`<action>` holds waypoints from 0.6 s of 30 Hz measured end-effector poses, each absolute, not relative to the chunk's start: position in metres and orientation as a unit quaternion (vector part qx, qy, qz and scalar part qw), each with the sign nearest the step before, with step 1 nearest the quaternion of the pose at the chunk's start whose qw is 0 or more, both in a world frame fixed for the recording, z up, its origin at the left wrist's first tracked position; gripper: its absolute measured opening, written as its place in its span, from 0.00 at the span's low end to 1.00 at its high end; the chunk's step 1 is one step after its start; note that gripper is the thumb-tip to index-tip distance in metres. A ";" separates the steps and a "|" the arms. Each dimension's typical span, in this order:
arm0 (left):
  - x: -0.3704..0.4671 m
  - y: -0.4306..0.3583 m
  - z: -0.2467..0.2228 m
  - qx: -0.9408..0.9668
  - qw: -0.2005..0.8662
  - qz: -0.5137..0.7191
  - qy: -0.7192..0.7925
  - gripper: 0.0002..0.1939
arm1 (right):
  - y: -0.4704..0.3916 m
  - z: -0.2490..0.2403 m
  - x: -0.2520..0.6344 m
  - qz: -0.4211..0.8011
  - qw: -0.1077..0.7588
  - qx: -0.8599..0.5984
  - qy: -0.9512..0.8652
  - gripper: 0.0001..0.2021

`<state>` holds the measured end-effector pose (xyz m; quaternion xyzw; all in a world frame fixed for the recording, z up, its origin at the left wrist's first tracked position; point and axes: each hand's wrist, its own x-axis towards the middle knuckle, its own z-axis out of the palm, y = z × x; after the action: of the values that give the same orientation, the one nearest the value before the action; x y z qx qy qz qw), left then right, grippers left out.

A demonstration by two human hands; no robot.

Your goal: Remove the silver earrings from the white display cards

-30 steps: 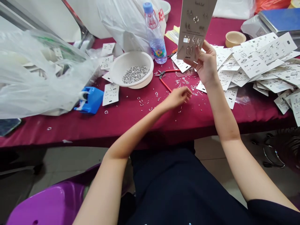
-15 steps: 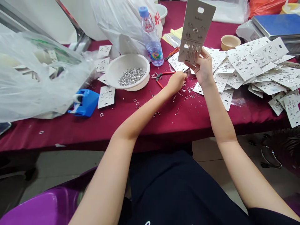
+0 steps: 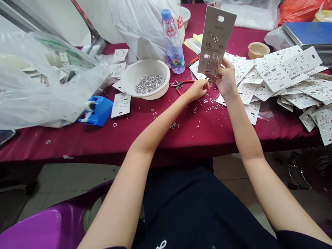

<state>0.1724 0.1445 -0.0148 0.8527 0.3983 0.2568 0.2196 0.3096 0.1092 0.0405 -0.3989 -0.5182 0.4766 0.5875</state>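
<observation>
Head view, held card (image 3: 218,33): pale, printed, set with small metal pieces in rows; raised above the maroon tablecloth (image 3: 145,138), near upright with a slight tilt, hang slot at the top end, face toward the wearer.
Right hand (image 3: 225,79): closed in a pinch on the card's lower right corner, thumb on the front face, other fingers mostly behind it.
Left hand (image 3: 197,90): fingers half curled, just below the card's lower edge as seen here, over the cloth; cannot tell whether anything small sits between the fingertips.
Card handling: judged light and fairly stiff, though thin enough to crease under a hard squeeze. Surface probably smooth, so a little slippery.
Metal pieces on card: look fine and easily bent or knocked loose; pressure on them best avoided.
Where to hold: bare margins, by the long edges or a lower corner; the present corner grip leaves most of the face free, but the thumb lies close to the lowest pieces.
Near left hand: red-handled pliers (image 3: 187,82) and loose metal bits (image 3: 206,101) on the cloth.
Near right hand: pile of cards (image 3: 281,76), overlapping, at the right.
White bowl (image 3: 126,81): left of the pliers, holding many small metal parts (image 3: 149,84).
</observation>
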 end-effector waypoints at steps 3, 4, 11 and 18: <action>0.174 0.144 -0.016 0.854 0.236 0.262 0.381 0.11 | 0.112 0.038 0.308 0.486 0.597 -0.388 -0.507 0.27; 0.174 0.143 -0.016 0.855 0.238 0.265 0.376 0.11 | 0.112 0.037 0.307 0.490 0.601 -0.385 -0.501 0.27; 0.168 0.125 -0.009 0.874 0.252 0.252 0.329 0.09 | 0.103 0.042 0.302 0.505 0.586 -0.399 -0.492 0.28; 0.155 0.116 -0.013 0.886 0.212 0.252 0.327 0.08 | 0.102 0.045 0.303 0.514 0.592 -0.404 -0.471 0.27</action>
<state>0.1549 0.1163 -0.0128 0.8857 0.3274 0.2517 0.2122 0.3030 0.1018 0.0455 -0.4044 -0.4710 0.5145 0.5915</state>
